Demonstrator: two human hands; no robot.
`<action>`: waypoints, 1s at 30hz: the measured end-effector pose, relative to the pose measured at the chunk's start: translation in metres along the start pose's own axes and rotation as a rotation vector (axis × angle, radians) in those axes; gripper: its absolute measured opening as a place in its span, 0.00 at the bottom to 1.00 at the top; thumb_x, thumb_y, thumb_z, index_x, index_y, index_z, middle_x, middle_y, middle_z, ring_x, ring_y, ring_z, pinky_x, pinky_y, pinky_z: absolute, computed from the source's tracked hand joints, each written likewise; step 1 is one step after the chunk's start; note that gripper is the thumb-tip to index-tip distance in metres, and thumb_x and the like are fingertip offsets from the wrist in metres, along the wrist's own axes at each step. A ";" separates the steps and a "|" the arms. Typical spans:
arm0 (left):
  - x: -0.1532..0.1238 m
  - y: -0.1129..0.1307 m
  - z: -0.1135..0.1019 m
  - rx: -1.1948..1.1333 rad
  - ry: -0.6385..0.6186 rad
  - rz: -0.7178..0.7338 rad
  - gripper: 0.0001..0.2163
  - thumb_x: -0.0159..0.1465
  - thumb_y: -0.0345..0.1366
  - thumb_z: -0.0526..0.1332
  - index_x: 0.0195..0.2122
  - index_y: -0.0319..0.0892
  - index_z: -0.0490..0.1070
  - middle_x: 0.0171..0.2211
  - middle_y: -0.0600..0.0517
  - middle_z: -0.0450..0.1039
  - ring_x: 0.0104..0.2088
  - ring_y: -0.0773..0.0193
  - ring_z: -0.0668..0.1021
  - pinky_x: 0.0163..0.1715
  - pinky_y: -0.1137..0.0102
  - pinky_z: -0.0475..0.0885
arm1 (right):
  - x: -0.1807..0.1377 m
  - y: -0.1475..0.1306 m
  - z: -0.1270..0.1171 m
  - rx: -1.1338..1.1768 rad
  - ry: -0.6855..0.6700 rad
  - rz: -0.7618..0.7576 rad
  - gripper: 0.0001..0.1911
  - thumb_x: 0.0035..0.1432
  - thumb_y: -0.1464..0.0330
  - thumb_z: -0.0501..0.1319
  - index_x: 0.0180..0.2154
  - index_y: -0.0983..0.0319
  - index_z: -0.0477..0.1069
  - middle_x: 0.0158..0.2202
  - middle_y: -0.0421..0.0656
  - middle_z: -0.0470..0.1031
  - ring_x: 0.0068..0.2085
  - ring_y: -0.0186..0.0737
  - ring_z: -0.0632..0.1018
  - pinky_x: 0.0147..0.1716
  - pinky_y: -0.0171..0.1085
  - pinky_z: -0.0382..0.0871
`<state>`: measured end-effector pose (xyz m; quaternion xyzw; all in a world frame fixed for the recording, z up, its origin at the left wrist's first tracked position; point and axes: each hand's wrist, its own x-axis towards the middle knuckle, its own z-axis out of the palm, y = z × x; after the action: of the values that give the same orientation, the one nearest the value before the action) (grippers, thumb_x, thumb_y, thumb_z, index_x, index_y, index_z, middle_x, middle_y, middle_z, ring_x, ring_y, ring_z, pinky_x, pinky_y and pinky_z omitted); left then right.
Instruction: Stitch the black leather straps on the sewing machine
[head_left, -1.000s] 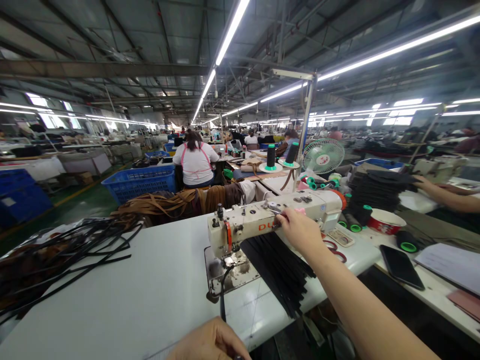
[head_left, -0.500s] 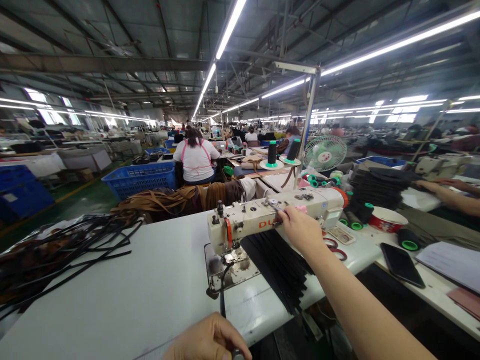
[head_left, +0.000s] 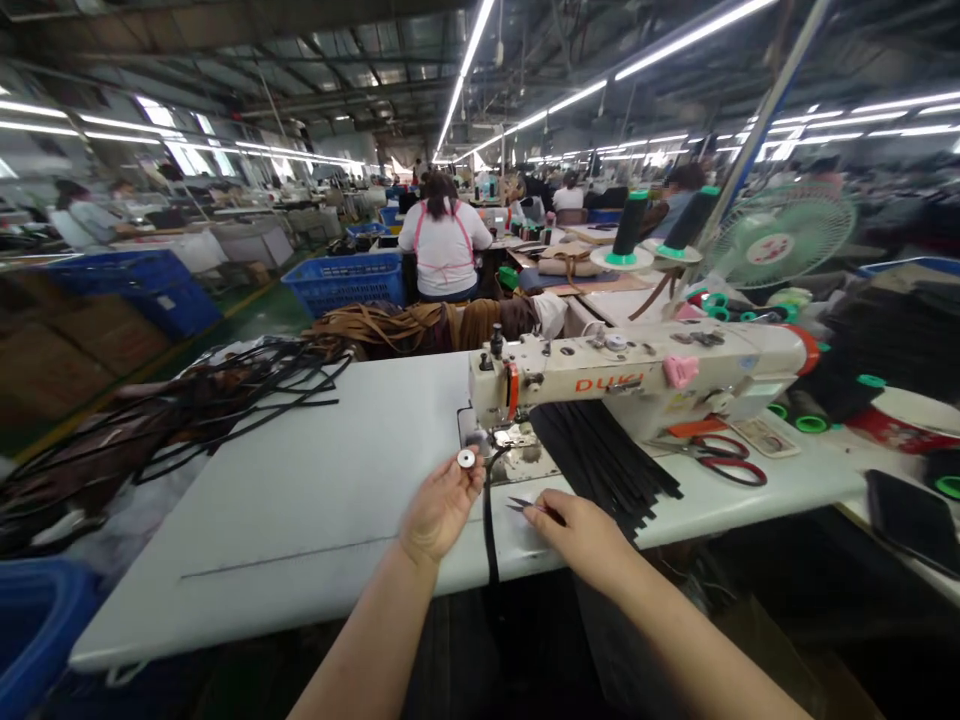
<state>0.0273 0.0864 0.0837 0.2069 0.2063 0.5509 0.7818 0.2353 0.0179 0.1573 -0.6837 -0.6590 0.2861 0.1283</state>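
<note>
On the surface (head_left: 300,500): machine (head_left: 637,375); strips (head_left: 600,455) stacked under its arm; one strap (head_left: 489,520) hanging from the foot over the edge; right hand (head_left: 581,535), fingers closed on snips (head_left: 523,505); left hand (head_left: 439,505), fingers pinching bobbin (head_left: 466,458) beside the needle, judged not yet loaded.

Your left hand (head_left: 441,508): pinches a round metal bobbin (head_left: 466,458) | your right hand (head_left: 581,530): grips small snips (head_left: 523,505) | black strap (head_left: 489,530): hangs between them over the tabletop (head_left: 300,480) edge | sewing machine (head_left: 637,375): just behind, black strips (head_left: 600,455) stacked under its arm
</note>
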 end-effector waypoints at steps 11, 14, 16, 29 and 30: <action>-0.001 0.004 0.005 -0.061 -0.015 0.068 0.12 0.64 0.30 0.71 0.48 0.32 0.80 0.42 0.44 0.82 0.40 0.66 0.82 0.45 0.74 0.78 | 0.012 -0.018 0.019 -0.060 -0.092 0.023 0.17 0.70 0.58 0.56 0.29 0.58 0.68 0.28 0.41 0.74 0.32 0.39 0.72 0.31 0.36 0.51; -0.001 0.005 0.005 -0.078 -0.014 0.083 0.14 0.63 0.31 0.72 0.49 0.31 0.80 0.42 0.44 0.82 0.39 0.66 0.82 0.45 0.74 0.78 | 0.014 -0.021 0.023 -0.061 -0.101 0.023 0.17 0.70 0.58 0.56 0.29 0.58 0.69 0.28 0.41 0.74 0.32 0.39 0.71 0.31 0.36 0.51; -0.002 0.006 0.005 -0.086 -0.019 0.087 0.14 0.63 0.31 0.72 0.49 0.31 0.80 0.42 0.44 0.82 0.40 0.66 0.82 0.45 0.75 0.78 | 0.014 -0.022 0.026 -0.056 -0.108 0.012 0.17 0.70 0.58 0.56 0.29 0.58 0.69 0.28 0.41 0.74 0.31 0.38 0.71 0.31 0.36 0.51; -0.003 0.008 0.008 -0.070 -0.008 0.101 0.09 0.68 0.30 0.67 0.48 0.32 0.80 0.42 0.44 0.81 0.41 0.66 0.81 0.45 0.75 0.78 | 0.009 -0.016 0.026 -0.037 -0.090 0.044 0.19 0.70 0.57 0.56 0.28 0.58 0.68 0.28 0.41 0.74 0.32 0.39 0.72 0.31 0.36 0.51; -0.003 0.009 0.008 -0.069 -0.013 0.101 0.09 0.68 0.30 0.67 0.48 0.33 0.80 0.42 0.44 0.81 0.41 0.66 0.81 0.45 0.75 0.78 | 0.008 -0.015 0.026 -0.029 -0.097 0.041 0.19 0.70 0.57 0.56 0.27 0.58 0.67 0.27 0.41 0.74 0.31 0.38 0.72 0.31 0.36 0.51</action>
<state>0.0243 0.0850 0.0956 0.1936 0.1713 0.5951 0.7609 0.2076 0.0219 0.1429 -0.6842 -0.6543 0.3119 0.0803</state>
